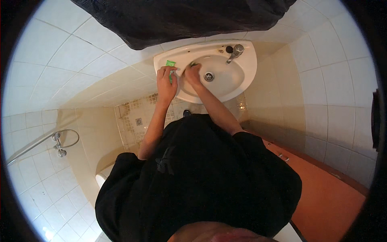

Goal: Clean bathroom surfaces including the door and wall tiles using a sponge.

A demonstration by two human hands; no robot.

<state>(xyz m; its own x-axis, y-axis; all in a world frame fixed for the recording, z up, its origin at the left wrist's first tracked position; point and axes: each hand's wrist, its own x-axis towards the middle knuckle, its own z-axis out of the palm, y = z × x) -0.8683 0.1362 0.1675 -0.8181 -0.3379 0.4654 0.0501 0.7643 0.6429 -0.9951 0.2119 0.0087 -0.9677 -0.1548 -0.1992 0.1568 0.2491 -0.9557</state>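
Note:
A white washbasin is in front of me. On its flat left ledge lies a small green and white packet, partly hidden by my left hand. The fingers of that hand are bent and closed over the packet. Beside it, my right hand reaches over the left side of the bowl, fingers curled and slightly blurred. A bit of dark green shows at its fingertips, too small to name.
A chrome tap stands at the basin's back right, next to a round black stopper. The drain is in the bowl. Dark cloth hangs above. A shower mixer is on the left wall, an orange door at right.

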